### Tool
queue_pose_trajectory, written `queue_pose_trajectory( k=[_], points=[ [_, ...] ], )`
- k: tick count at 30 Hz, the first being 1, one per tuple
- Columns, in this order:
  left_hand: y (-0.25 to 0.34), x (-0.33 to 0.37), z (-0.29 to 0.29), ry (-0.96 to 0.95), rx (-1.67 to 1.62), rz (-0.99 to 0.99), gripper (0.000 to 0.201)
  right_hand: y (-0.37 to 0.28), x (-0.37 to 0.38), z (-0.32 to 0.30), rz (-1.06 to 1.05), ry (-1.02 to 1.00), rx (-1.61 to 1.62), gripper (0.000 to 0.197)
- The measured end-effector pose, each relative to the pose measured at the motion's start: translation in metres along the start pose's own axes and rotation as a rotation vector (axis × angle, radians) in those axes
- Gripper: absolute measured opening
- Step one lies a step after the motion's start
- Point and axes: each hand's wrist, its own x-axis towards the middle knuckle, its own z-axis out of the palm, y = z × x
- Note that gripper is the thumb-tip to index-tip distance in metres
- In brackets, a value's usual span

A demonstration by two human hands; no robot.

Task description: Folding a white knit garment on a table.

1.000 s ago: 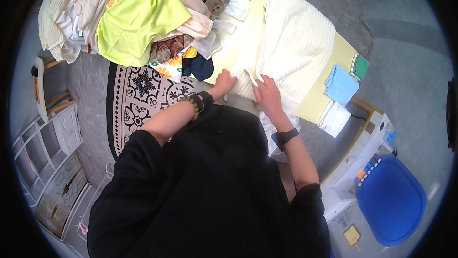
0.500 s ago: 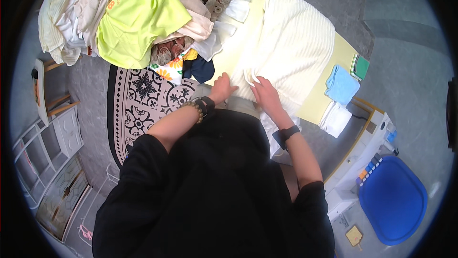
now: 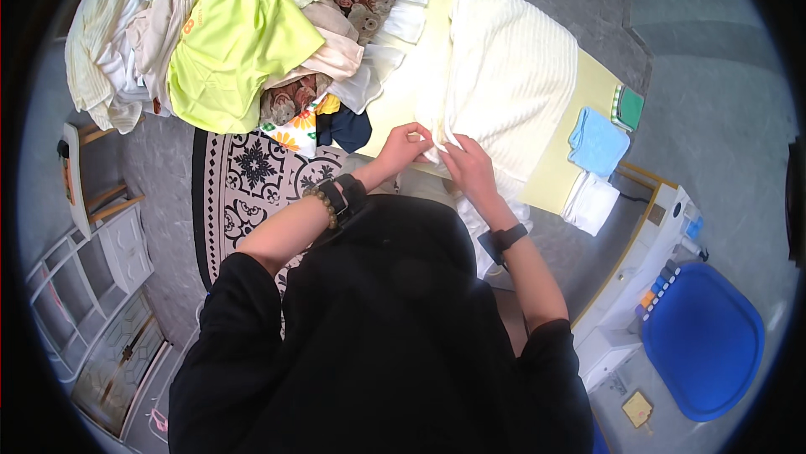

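Note:
A white ribbed garment (image 3: 516, 76), perhaps a knit cardigan, lies spread over the pale yellow tabletop (image 3: 550, 181). Its near edge is gathered where both hands meet it. My left hand (image 3: 401, 150) pinches that edge between thumb and fingers. Close beside it, my right hand (image 3: 472, 170) grips a fold of the same cloth. Part of the garment hangs over the table's near edge in front of my body.
A heap of clothes with a lime-green shirt (image 3: 239, 51) on top lies at the left. Folded blue cloth (image 3: 598, 141), white cloth (image 3: 590, 204) and a green item (image 3: 628, 108) sit at the table's right end. A blue oval board (image 3: 703, 341) stands lower right.
My left hand has come up and right from the table edge and now pinches the garment. The right hand stays on the cloth, which has shifted slightly.

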Motion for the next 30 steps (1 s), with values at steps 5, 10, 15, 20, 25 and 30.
queue_pose_trajectory(
  k=[5,10,15,20,25,30],
  points=[
    [0.018,0.006,0.008,-0.032,-0.069,-0.158,0.017,-0.004,0.001,-0.004,-0.028,0.058,-0.014,0.018],
    [0.024,0.012,0.009,-0.083,-0.131,-0.215,0.019,-0.007,-0.001,-0.011,-0.056,0.017,-0.039,0.02],
    [0.044,0.008,0.024,-0.021,-0.016,-0.245,0.02,-0.003,-0.003,-0.017,-0.084,0.001,-0.065,0.02],
    [0.039,0.009,0.028,-0.021,-0.083,-0.098,0.022,-0.002,-0.001,-0.022,-0.009,0.119,0.021,0.02],
    [0.043,0.009,0.035,0.001,0.018,-0.036,0.017,-0.001,-0.003,-0.022,-0.015,0.099,0.058,0.019],
    [0.035,0.01,0.03,-0.019,0.133,0.061,0.016,-0.002,-0.006,-0.024,0.019,0.111,0.092,0.02]
  ],
)
